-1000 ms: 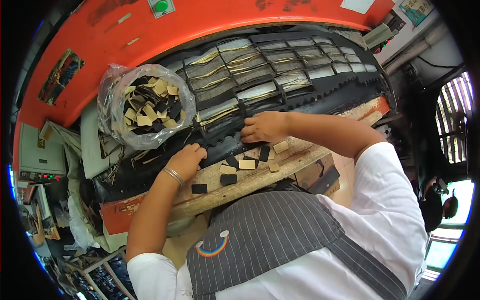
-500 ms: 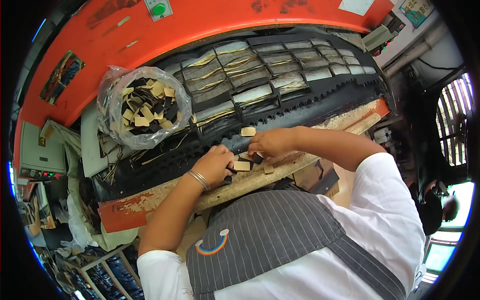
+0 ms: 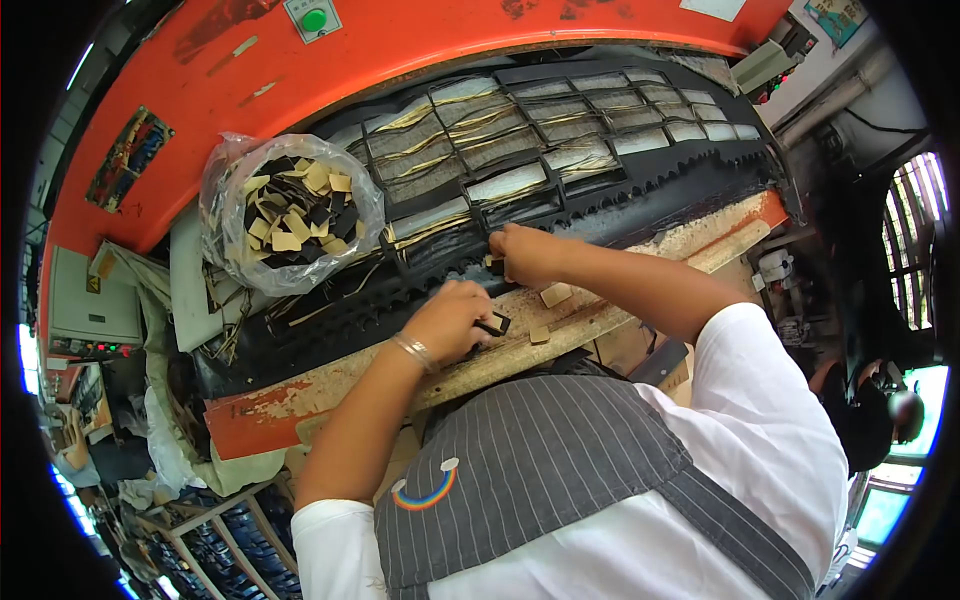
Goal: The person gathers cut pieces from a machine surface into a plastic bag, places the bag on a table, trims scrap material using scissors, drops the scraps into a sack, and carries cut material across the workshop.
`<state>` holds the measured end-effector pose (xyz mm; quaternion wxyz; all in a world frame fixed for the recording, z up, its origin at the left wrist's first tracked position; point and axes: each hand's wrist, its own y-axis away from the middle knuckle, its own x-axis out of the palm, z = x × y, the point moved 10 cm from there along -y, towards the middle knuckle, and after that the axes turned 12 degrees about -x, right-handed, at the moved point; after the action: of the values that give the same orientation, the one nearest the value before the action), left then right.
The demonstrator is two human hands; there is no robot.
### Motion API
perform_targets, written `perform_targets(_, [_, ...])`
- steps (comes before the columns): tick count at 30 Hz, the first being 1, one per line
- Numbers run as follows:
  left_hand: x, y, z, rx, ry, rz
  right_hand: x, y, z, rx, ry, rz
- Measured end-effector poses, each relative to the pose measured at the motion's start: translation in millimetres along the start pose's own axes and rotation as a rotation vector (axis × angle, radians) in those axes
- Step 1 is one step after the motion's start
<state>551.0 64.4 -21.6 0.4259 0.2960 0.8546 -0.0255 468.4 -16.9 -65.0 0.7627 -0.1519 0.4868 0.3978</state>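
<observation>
Left hand [image 3: 450, 322] pinches small flat black rectangle [image 3: 504, 326] over worn wooden ledge [image 3: 705, 235]; right hand [image 3: 527, 254], at ledge's far edge: grip unclear. Loose pinch could drop rectangle off ledge.

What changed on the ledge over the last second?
The left hand moved right and grips a tan-and-black piece; most scattered pieces on the wooden ledge no longer show. Two tan pieces remain. The right hand now touches another piece. The plastic bag stayed put.

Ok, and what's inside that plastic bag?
The bag holds a heap of small flat pieces, some tan, some black. Only the top of the heap shows; whatever lies underneath is covered, so I can't tell.
</observation>
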Motion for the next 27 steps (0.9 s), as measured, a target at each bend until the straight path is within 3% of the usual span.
perform_targets(2, [21,-11,-8,-0.008,-0.033,0.120,-3,-2,8,-0.043,0.017,0.004])
perform_targets(5, [19,-15,-13,-0.098,-0.097,0.110,7,12,-3,0.161,-0.190,0.192])
perform_targets(7, [15,-17,-11,-0.120,-0.098,0.063,-2,13,-5,0.041,-0.057,0.092])
perform_targets(10, [18,-12,-1,-0.119,-0.158,0.095,-11,19,-6,0.067,-0.014,-0.008])
perform_targets(13, [-35,3,18,-0.147,-0.014,-0.052,-5,10,-3,0.073,-0.010,0.003])
perform_targets(17, [-82,65,63,-0.187,-0.097,-0.022,5,6,-2,0.104,-0.026,0.035])
perform_targets(20, [-62,95,94,-0.232,-0.068,0.076,-7,18,-3,0.097,-0.072,0.051])
perform_targets(23, [-40,104,87,-0.284,-0.002,0.090,-22,48,22,-0.021,-0.231,0.280])
perform_targets(24, [-33,104,83,-0.264,0.002,0.097,-21,56,15,0.001,-0.227,0.276])
perform_targets(26, [-28,100,87,-0.334,-0.130,0.084,-8,75,12,-0.160,-0.147,0.332])
perform_targets(27, [-27,98,87,-0.367,-0.161,0.088,-6,83,5,-0.079,-0.034,0.297])
